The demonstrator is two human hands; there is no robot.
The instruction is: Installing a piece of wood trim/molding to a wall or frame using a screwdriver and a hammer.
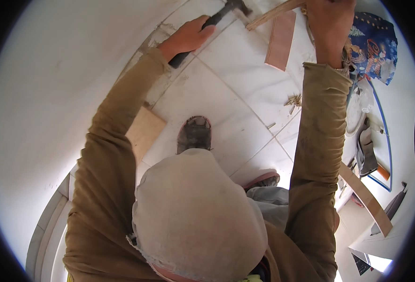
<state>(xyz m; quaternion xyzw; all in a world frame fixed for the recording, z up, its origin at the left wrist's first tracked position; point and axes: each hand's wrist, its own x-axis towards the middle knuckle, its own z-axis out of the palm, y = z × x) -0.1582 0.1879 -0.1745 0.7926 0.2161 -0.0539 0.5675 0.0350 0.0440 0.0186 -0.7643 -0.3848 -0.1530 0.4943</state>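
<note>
My left hand [186,36] is wrapped round the black handle of a hammer [211,21], whose head is at the top edge of the view. The handle's end sticks out below my wrist. At the upper right my right hand [331,23] is closed at the end of a narrow, rough wooden strip [272,15], which slants down to the left towards the hammer head. My fingers there are partly cut off by the view's edge. Under the strip, a flat reddish-brown board [281,41] lies on the tiles, close to my right hand.
A small pile of brass-coloured screws or nails [293,100] lies on the tiled floor [231,108], beside my right sleeve. A plywood piece [146,129] lies by my left forearm. Right of my right arm are a blue printed bag [374,47] and a long wooden strip [368,199]. A white wall [62,70] rises at left.
</note>
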